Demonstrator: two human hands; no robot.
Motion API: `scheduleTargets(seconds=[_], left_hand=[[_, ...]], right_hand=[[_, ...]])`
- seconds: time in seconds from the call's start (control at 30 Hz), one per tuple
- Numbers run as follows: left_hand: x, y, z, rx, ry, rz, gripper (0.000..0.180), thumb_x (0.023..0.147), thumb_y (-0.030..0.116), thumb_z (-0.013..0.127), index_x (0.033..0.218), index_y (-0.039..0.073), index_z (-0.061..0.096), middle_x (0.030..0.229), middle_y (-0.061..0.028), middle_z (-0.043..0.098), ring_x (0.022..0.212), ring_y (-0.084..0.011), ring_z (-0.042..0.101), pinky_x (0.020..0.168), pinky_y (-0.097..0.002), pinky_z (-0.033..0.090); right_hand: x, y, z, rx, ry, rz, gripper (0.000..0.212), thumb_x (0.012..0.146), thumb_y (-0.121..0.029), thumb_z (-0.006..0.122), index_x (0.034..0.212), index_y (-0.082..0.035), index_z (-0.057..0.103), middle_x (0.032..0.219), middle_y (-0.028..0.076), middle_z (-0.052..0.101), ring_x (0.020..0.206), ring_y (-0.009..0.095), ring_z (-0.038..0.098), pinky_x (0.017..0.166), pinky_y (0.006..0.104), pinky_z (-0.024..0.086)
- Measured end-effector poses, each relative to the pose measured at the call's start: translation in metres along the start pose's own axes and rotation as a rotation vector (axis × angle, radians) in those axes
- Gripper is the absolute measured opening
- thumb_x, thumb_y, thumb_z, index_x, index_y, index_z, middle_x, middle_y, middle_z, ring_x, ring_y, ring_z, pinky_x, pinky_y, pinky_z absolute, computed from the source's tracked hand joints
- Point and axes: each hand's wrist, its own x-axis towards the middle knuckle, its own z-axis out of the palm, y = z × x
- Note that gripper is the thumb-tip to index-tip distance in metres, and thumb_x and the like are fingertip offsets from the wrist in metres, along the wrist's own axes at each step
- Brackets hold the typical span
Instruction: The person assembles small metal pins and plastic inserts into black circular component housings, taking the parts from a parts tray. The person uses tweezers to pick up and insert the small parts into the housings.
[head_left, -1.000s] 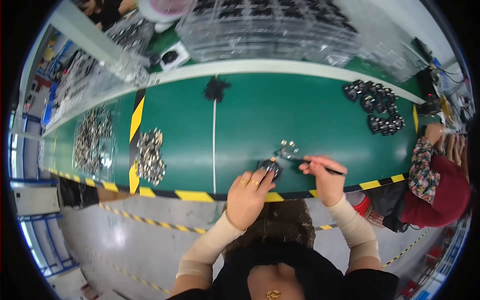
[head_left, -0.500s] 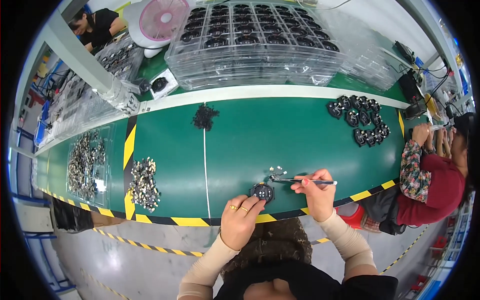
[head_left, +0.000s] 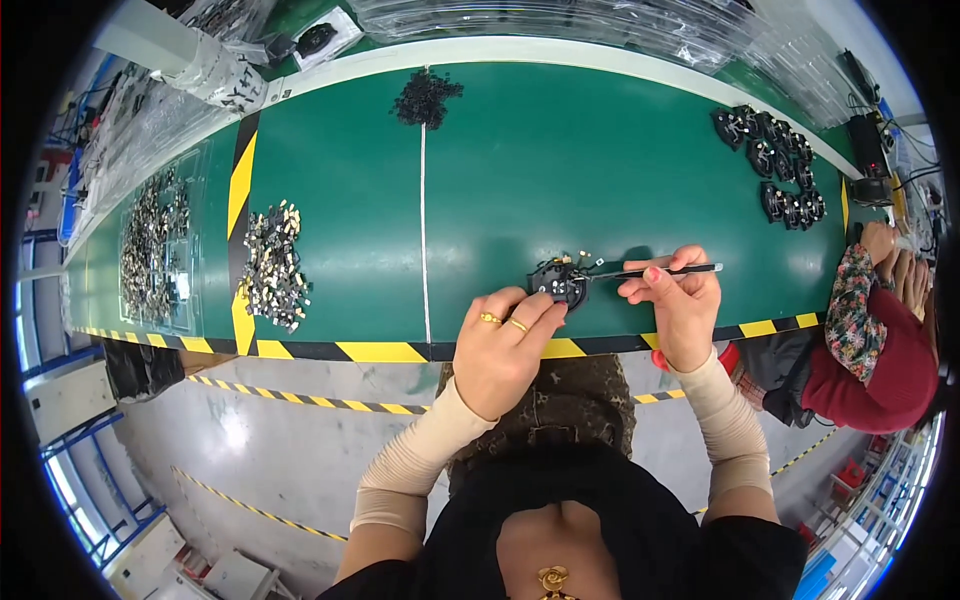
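Note:
Near the table's front edge lies a black, rounded plastic housing with small light spots on its face. The fingers of my left hand close on its near-left edge and steady it against the table. My right hand grips a pair of slim dark tweezers between thumb and fingers. Their tips reach the housing's right side; whether they pinch a tiny part there I cannot make out. A few small whitish pieces lie just beyond the housing.
Several similar black assemblies stand in rows at the far right. Small black parts form a heap at the back, and mixed small metal-and-black pieces are piled at left. A clear tray holds more. A co-worker sits at right.
My view has tipped downward, so the table sits higher in the picture. The tweezer tips have gone from above the housing, beside the small pieces, onto its right side.

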Motion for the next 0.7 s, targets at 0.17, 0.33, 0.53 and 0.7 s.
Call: scheduleTargets(seconds=[0.17,0.33,0.53,0.7], left_hand=[[-0.002,0.002,-0.002,0.004,-0.009,0.006,0.030,0.064,0.006,0.078,0.093,0.009,0.071,0.098,0.0001,0.063,0.085,-0.0208,0.059,0.066,-0.0348,0.045],[-0.001,0.002,-0.002,-0.001,-0.014,0.002,0.029,0.064,0.006,0.078,0.092,0.009,0.071,0.098,0.0007,0.064,0.085,-0.0203,0.058,0.066,-0.0342,0.045],[-0.001,0.002,-0.002,0.002,-0.012,-0.001,0.029,0.064,0.007,0.078,0.093,0.009,0.071,0.098,0.0012,0.064,0.085,-0.0199,0.059,0.066,-0.0338,0.045],[0.001,0.002,-0.002,0.003,-0.015,-0.004,0.030,0.065,0.007,0.078,0.094,0.010,0.071,0.098,0.0015,0.064,0.086,-0.0197,0.059,0.066,-0.0335,0.045]], right_hand=[[0.007,-0.007,0.004,-0.021,-0.030,0.049,0.020,0.094,0.002,0.057,0.101,-0.005,0.040,0.100,0.029,0.066,0.075,0.028,0.071,0.066,0.0312,0.058],[0.013,-0.011,0.005,-0.079,-0.117,0.098,0.022,0.093,0.001,0.058,0.099,-0.005,0.038,0.096,0.027,0.068,0.072,0.026,0.071,0.064,0.0308,0.057],[0.013,-0.012,0.009,-0.115,-0.111,0.120,0.023,0.093,0.001,0.059,0.100,-0.006,0.038,0.096,0.026,0.069,0.071,0.026,0.071,0.061,0.0301,0.057],[0.015,-0.013,0.008,-0.126,-0.111,0.128,0.023,0.093,0.001,0.059,0.100,-0.006,0.038,0.096,0.025,0.069,0.071,0.026,0.071,0.062,0.0300,0.058]])
